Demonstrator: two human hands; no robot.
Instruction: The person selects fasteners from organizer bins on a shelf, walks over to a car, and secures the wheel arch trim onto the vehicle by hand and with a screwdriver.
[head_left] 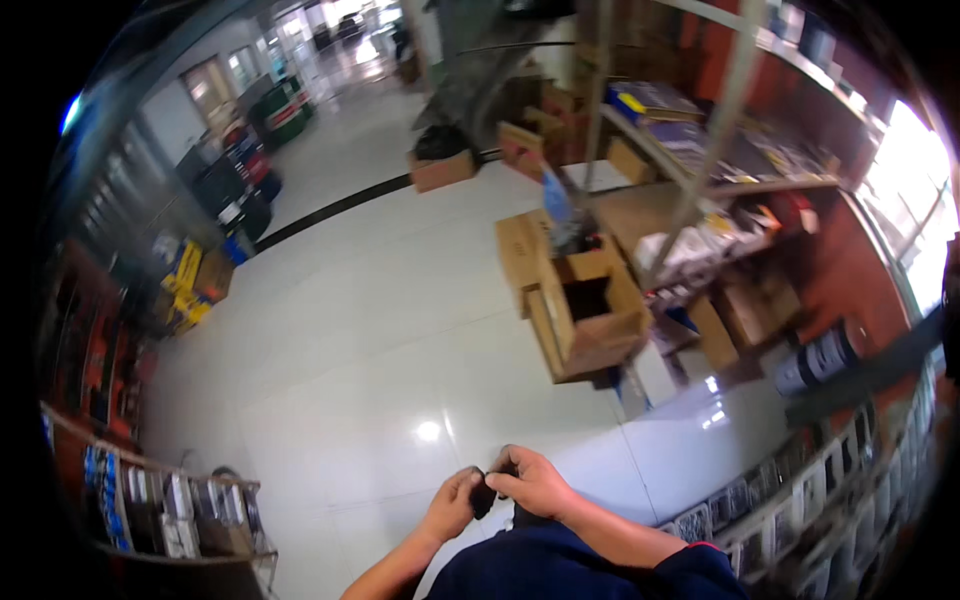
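Observation:
Close in front of my body, a small black object [483, 496] sits between my two hands; its kind is too small and blurred to make out. My left hand [455, 505] pinches it from the left with thumb and fingers. From the other side my right hand [532, 483] is closed, its thumb against the dark piece and its fingers curled around behind. Part of the object is covered by the fingers. Both forearms come up from the lower edge, over the pale tiled floor [340, 400].
An open cardboard box [610, 335] stands right of centre beside shelving [690, 190] loaded with packages. Racks of boxed goods [180, 500] are at lower left, another rack [800, 510] at lower right. Drums [285, 110] and a carton with a black bag [443, 170] stand farther off.

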